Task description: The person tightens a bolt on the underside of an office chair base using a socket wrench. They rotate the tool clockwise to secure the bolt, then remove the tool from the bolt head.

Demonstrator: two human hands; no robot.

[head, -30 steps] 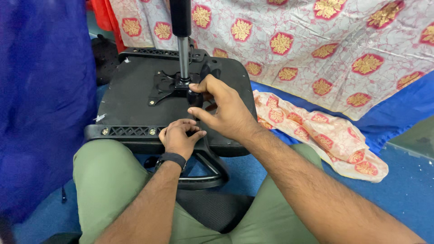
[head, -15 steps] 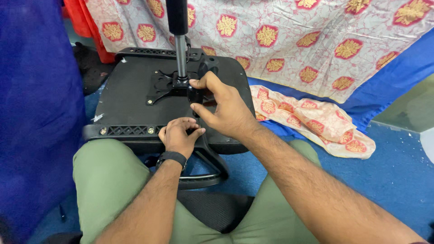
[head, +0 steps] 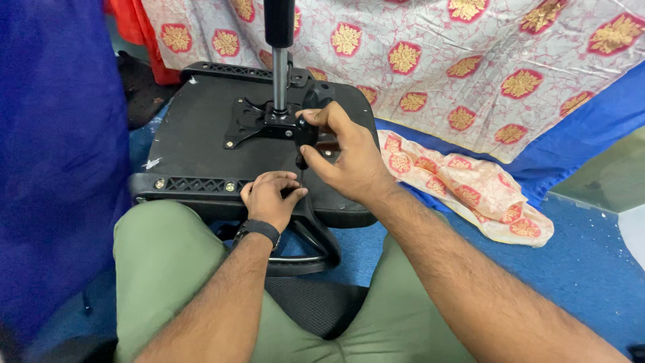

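An upturned black office chair seat (head: 195, 134) rests against the person's green-trousered knees, its metal gas-lift column (head: 280, 74) standing upright from the mounting plate (head: 252, 121). The right hand (head: 342, 158) holds a black lever knob (head: 304, 134) beside that plate, its grip closed around it. The left hand (head: 269, 198) presses on the seat's near edge (fingers curled, holding nothing separate). The seat looks rigid and fairly heavy, best steadied at its rim. Patterned cloth (head: 470, 188) lies to the right.
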